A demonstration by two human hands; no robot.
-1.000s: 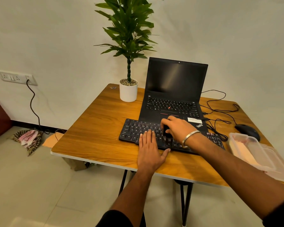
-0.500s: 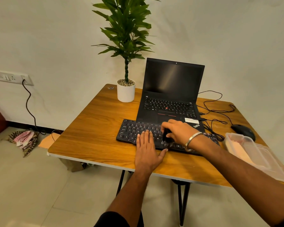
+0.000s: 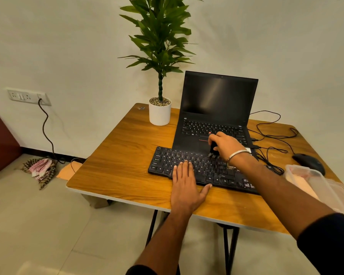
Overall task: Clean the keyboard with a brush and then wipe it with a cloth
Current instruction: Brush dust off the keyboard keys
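A black keyboard lies on the wooden table in front of an open black laptop. My left hand lies flat, fingers together, on the keyboard's near edge and middle keys. My right hand is closed around a small dark brush, whose tip touches the keyboard's top rows near the laptop's front edge. No cloth is visible on the table.
A potted plant stands at the table's back. Black cables and a mouse lie at the right, beside a clear plastic container. A checked cloth lies on the floor at the left.
My right hand with the brush has moved away from me, from the keyboard's middle rows to its top rows. My left hand has stayed on the keyboard.
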